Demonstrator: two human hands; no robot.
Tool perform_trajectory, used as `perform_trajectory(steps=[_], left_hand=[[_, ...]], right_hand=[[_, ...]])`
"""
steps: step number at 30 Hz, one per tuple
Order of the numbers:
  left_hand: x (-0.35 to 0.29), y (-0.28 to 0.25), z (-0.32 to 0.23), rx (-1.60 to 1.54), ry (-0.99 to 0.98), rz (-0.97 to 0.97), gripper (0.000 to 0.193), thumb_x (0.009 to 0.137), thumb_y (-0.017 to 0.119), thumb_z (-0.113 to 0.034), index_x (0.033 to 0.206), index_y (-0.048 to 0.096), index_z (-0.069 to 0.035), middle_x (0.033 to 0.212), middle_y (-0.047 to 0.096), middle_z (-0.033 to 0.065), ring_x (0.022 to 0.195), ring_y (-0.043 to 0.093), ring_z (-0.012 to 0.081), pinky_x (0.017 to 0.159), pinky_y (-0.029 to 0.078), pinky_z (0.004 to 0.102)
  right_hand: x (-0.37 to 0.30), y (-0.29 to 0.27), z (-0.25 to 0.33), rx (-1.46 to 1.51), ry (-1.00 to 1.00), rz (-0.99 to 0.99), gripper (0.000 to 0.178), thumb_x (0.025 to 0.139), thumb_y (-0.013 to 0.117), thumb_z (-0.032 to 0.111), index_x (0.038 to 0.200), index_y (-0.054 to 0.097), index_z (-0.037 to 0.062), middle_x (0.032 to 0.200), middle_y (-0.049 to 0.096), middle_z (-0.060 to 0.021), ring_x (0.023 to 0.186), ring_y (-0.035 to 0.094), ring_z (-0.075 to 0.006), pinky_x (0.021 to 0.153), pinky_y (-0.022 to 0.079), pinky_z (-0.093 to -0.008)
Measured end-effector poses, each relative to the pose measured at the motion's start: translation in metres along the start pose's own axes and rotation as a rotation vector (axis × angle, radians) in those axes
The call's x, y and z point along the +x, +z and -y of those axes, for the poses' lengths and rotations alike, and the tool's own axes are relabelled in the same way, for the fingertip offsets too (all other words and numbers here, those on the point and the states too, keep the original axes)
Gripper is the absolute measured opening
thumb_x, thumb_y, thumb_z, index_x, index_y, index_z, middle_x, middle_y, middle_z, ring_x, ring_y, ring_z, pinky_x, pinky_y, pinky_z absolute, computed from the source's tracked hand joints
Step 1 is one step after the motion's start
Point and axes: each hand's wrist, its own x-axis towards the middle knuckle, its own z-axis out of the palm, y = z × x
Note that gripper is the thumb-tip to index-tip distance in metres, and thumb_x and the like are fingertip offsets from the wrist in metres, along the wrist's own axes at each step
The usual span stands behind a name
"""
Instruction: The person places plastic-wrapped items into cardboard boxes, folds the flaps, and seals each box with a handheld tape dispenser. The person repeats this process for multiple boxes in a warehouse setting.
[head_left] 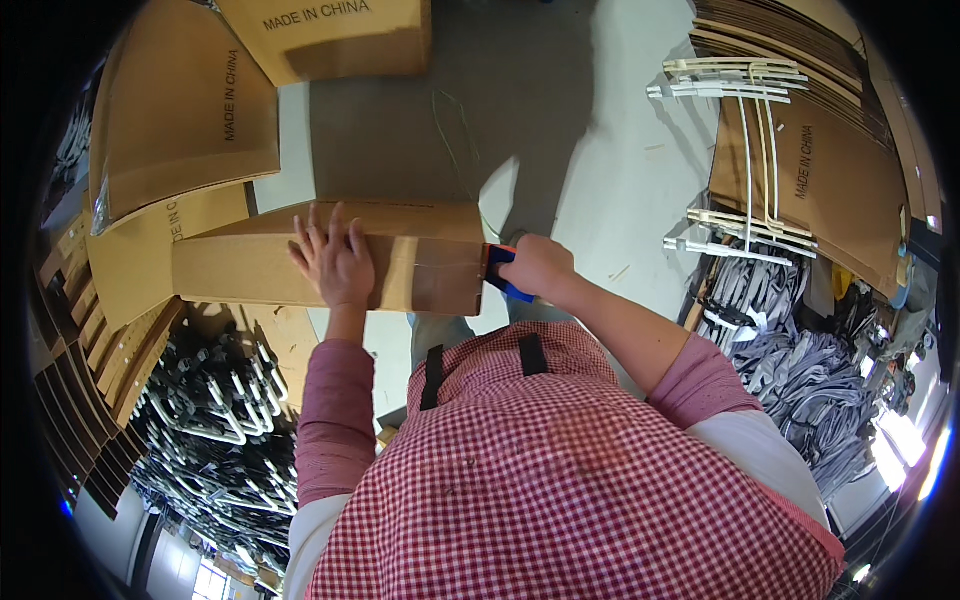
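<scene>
A long brown cardboard box (430, 262) lies across in front of me, its seam side facing up. My left hand (335, 262) rests flat on its upper side, fingers spread and pressing on the cardboard. At the box's right end my right hand (540, 268) is closed around a blue and orange tape dispenser (510, 278), which touches the end edge. A glossy strip of clear tape seems to run along the right part of the box. My fingers hide much of the dispenser.
Large cardboard boxes (190, 90) stand at the far left. White metal tube frames (745, 150) lean against stacked flat cartons (820, 180) on the right. Heaps of grey fabric (790, 330) and dark folded frames (215, 420) flank me. A thin cord (450, 130) lies on the floor ahead.
</scene>
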Motion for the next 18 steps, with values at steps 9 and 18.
perform_trajectory(steps=[9, 18], left_hand=[[0.035, -0.028, 0.036, -0.077, 0.028, 0.163, 0.051, 0.098, 0.043, -0.052, 0.130, 0.062, -0.017, 0.154, 0.040, 0.0116, 0.148, 0.024, 0.0350, 0.119, 0.005, 0.0618], [0.139, -0.045, 0.380, 0.014, -0.566, 0.316, 0.065, 0.090, 0.038, -0.076, 0.138, 0.050, -0.033, 0.158, 0.030, 0.0080, 0.142, 0.034, 0.0390, 0.109, 0.033, 0.0602]], right_hand=[[0.070, 0.133, 0.003, 1.562, 0.298, -0.225, 0.043, 0.100, 0.045, 0.039, 0.119, 0.065, 0.0051, 0.101, 0.071, -0.0103, 0.092, 0.067, -0.0229, 0.076, 0.053, -0.0388], [0.094, 0.117, 0.019, 1.291, 0.506, -0.690, 0.043, 0.096, 0.062, 0.040, 0.098, 0.071, -0.0019, 0.082, 0.072, -0.0121, 0.070, 0.067, -0.0232, 0.063, 0.051, -0.0404]])
